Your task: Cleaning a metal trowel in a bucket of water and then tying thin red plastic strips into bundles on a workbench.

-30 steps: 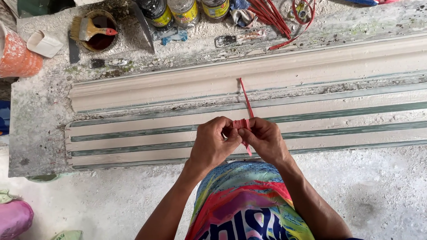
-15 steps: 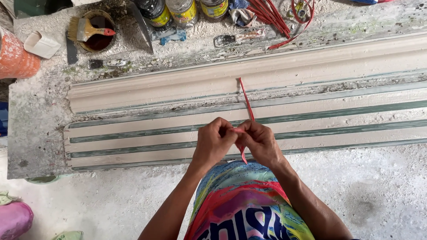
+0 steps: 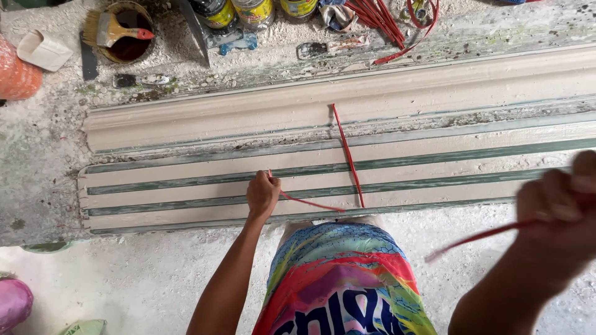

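Fingers [image 3: 268, 183] pinching red strip [image 3: 347, 156], long axis near-far, prob. taut.

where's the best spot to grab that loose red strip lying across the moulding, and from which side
Probably its near end. The red strip lies flat across the moulding, and that end rests by the front edge between the left hand and right hand, each already holding its own strip. Pinch it thin-side from above, coming from the person's side; the far end means reaching across the ridges.
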